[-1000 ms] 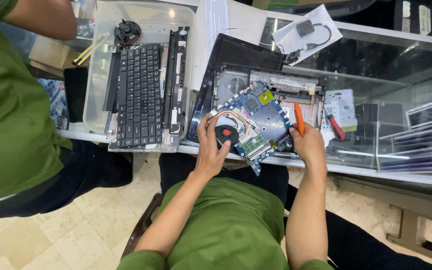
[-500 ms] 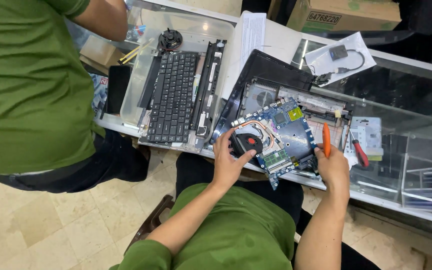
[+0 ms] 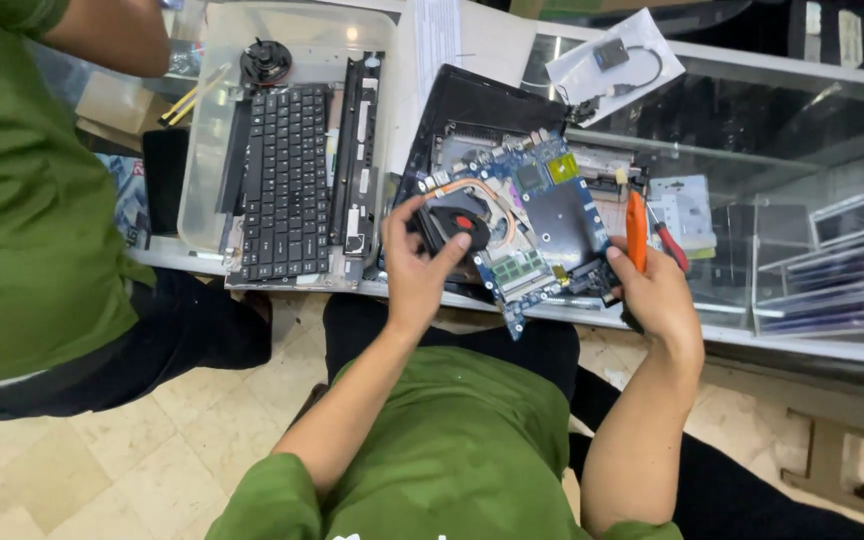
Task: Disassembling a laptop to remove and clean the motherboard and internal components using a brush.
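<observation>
A blue laptop motherboard (image 3: 552,200) lies tilted over an open black laptop base (image 3: 472,105) on a glass counter. My left hand (image 3: 417,265) grips the black cooling fan (image 3: 457,225) with its red centre, at the board's near left corner. My right hand (image 3: 657,290) holds an orange-handled screwdriver (image 3: 636,228) upright and touches the board's near right edge. A copper heat pipe (image 3: 497,200) curves from the fan across the board.
A clear plastic tray (image 3: 217,120) on the left holds a black laptop keyboard (image 3: 287,180), a frame strip and a small round part. A red-handled tool (image 3: 670,245) lies right of the board. Another person in green stands at the left. Papers and a bagged cable lie behind.
The camera view has shifted slightly. My left hand has closed tighter around the fan, and my right hand with the screwdriver stays at the board's right edge.
</observation>
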